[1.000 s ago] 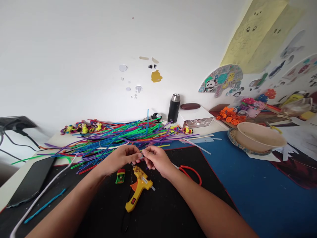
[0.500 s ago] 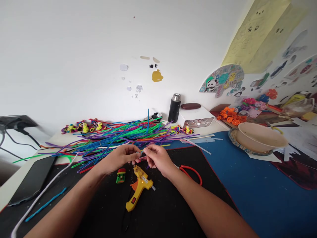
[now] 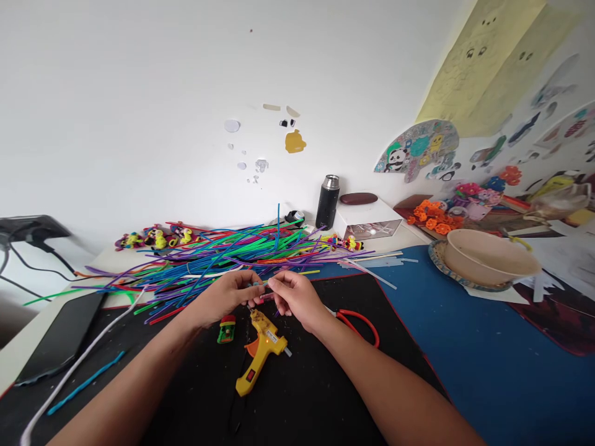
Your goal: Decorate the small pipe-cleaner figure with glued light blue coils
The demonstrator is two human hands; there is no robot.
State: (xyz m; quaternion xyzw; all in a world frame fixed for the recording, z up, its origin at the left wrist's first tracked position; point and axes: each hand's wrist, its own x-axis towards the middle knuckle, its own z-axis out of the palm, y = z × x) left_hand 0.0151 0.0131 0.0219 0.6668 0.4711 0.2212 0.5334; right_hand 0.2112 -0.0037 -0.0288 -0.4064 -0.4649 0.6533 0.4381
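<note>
My left hand (image 3: 231, 296) and my right hand (image 3: 298, 298) meet above the black mat, fingertips pinched almost together. Between them is something small, too hidden by the fingers to name. A pinkish-red piece (image 3: 266, 298) shows just below the fingertips. Under the hands lies a yellow hot glue gun (image 3: 264, 353), its nozzle pointing away from me and a clear glue stick poking out of its back. Left of its nozzle sits a small green, red and yellow fuzzy piece (image 3: 226, 331). Red-handled scissors (image 3: 372, 325) lie partly behind my right wrist.
A pile of coloured pipe cleaners (image 3: 242, 251) spreads behind the hands. A blue twisted pipe cleaner (image 3: 87, 383), a white cable (image 3: 88, 347) and a dark tablet-like slab (image 3: 62, 341) lie left. A black flask (image 3: 328, 204) stands at the back; a bowl (image 3: 493, 257) is right.
The fingertips have shifted very slightly around the small thing between them. Both arms and the things on the table stay where they were.
</note>
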